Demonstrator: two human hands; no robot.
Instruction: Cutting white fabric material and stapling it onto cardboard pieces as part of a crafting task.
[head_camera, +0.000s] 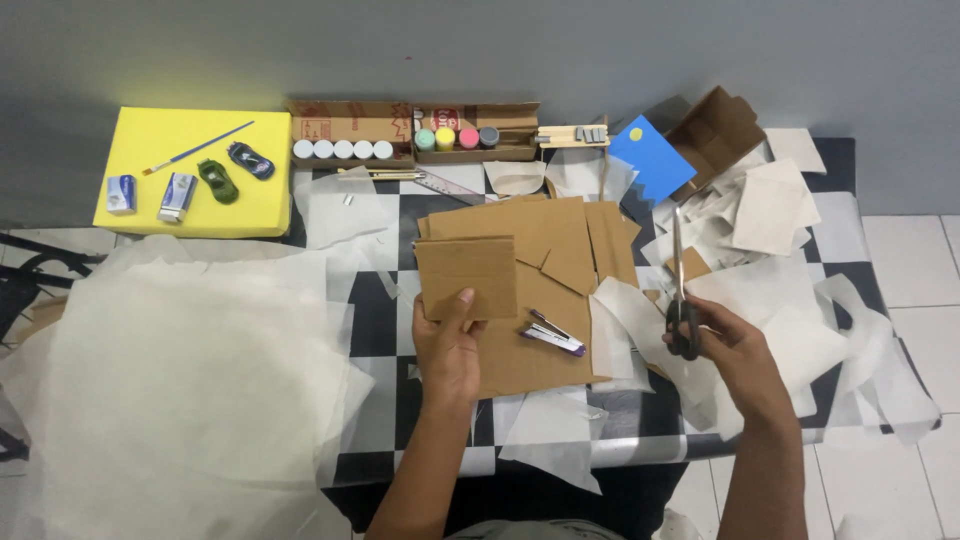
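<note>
the left hand (447, 345) grips a cardboard piece (465, 277) by its lower edge. the right hand (722, 340), well right of the cardboard, is closed on scissors (680, 290), blades up. a stapler (553, 334) lies just below-right of the cardboard.

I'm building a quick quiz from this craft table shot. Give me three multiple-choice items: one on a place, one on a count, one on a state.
1. Where do the two toy cars sit?
A. on the yellow box
B. on the blue card
C. on the floor tiles

2. How many white-capped paint pots stand in a row?
A. two
B. five
C. eight

3. How does the right hand hold the scissors?
A. blades shut, pointing away from the person
B. blades wide open
C. blades pointing at the person

Answers: 1 A, both cars rest on the yellow top beside a paintbrush. 2 B, five white caps show side by side. 3 A, the blades form one thin line pointing toward the wall.
</note>
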